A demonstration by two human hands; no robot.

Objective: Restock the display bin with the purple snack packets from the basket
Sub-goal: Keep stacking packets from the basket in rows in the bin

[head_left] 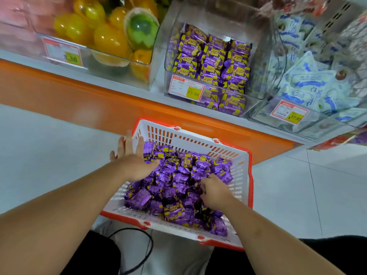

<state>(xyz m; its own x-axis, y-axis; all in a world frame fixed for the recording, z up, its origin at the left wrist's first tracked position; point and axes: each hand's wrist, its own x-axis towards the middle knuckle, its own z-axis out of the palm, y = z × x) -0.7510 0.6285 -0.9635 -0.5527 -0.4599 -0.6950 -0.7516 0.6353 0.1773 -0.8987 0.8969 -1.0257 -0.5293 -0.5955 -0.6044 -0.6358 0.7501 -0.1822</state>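
My left hand [132, 155] hovers flat, fingers spread, at the basket [198, 140] far-left rim. Right hand [213, 192] digs into purple packets [174, 181], fingers curled around some near the right wall. Display bin [208, 66] above is part-filled.

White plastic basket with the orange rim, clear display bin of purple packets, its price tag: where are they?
White plastic basket with orange rim [195, 140]: head view, far slotted wall.
Clear display bin [250, 105]: head view, front right wall.
Price tag [186, 90]: head view, label middle.
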